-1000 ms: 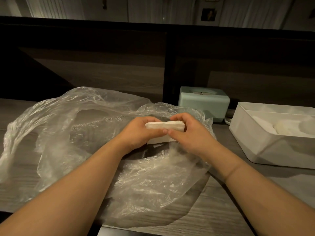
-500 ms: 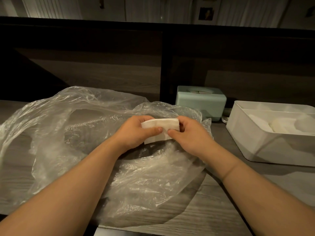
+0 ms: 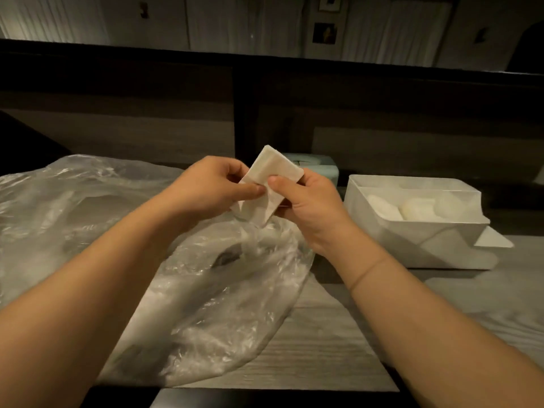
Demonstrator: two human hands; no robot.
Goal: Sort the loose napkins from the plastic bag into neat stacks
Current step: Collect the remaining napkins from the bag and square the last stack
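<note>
A small stack of white napkins (image 3: pixel 275 169) is held up in the air above the crumpled clear plastic bag (image 3: pixel 206 284), which lies flat on the wooden table. My left hand (image 3: pixel 212 187) pinches the stack's lower left part between thumb and fingers. My right hand (image 3: pixel 306 201) grips its right side, thumb on the front face. The stack is tilted, one corner pointing up. A thinner loose sheet hangs below the thumbs.
A white plastic bin (image 3: pixel 412 240) with pale rounded items inside stands on the table at the right. A mint-green tissue box (image 3: pixel 323 169) sits behind my right hand, mostly hidden. A dark wooden partition runs along the back. The table's near edge is at the bottom.
Both hands lifted the napkin stack up from just above the bag and turned it from lying level to tilted, one corner up. The view has shifted left.
</note>
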